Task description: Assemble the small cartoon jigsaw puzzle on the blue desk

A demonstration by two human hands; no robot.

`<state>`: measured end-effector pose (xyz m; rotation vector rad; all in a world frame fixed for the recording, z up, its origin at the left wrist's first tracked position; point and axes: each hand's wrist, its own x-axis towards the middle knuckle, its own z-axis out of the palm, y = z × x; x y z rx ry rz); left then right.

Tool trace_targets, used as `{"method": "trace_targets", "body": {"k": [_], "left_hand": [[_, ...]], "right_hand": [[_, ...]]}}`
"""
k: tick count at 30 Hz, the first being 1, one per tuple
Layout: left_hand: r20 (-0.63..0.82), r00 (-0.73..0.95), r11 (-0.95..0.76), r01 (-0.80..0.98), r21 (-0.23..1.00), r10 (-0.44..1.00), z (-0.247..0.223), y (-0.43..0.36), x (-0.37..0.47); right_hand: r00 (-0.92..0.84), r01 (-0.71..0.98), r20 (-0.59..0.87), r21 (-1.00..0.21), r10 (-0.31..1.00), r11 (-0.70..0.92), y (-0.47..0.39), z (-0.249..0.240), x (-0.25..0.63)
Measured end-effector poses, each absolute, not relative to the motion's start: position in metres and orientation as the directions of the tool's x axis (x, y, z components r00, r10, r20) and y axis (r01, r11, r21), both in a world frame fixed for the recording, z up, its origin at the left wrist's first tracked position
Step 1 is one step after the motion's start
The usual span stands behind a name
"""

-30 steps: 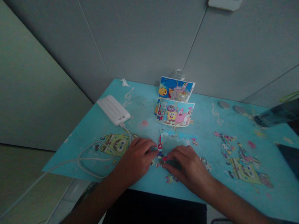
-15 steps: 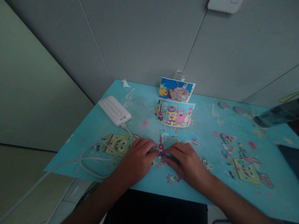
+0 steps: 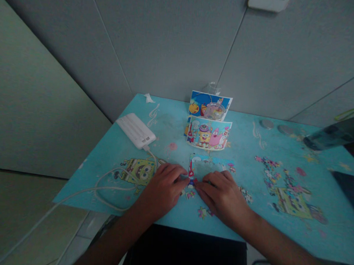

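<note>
A partly joined puzzle border lies on the blue table, its left and top edges showing. At its lower left corner my left hand rests with bent fingers, the thumb and fingertips touching the edge pieces. My right hand is closed in a pinch on a small red and blue piece at the same corner. Loose pieces lie just below, with a small cluster nearer the front edge. Behind the border leans a printed cartoon picture card.
A white power bank with a looping cable lies at the left. More loose pieces spread on the right, near two round discs, a dark bottle and a dark flat object. A clear cup stands behind the cards.
My right hand has turned slightly and shifted a little to the right, its fingers more bunched. My left hand has stayed almost in place. The view has tilted slightly.
</note>
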<state>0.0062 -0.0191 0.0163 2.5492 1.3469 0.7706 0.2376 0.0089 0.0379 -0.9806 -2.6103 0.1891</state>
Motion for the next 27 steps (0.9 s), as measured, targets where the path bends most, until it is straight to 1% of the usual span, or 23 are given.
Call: {"method": "trace_targets", "body": {"k": [6, 15, 27], "left_hand": [[0.390, 0.462, -0.593, 0.722, 0.356, 0.797, 0.0163, -0.0178, 0.0069], [0.378, 0.464, -0.588, 0.727, 0.354, 0.801, 0.0184, -0.0176, 0.0079], [0.379, 0.468, -0.592, 0.723, 0.355, 0.798, 0.0173, -0.0183, 0.0071]], "right_hand": [[-0.722, 0.621, 0.270, -0.155, 0.637, 0.769, 0.0056, 0.0394, 0.2361], [-0.723, 0.630, 0.266, -0.127, 0.638, 0.766, 0.0064, 0.0374, 0.2327], [-0.764, 0.595, 0.251, -0.080, 0.594, 0.800, 0.0071, 0.0371, 0.2348]]}}
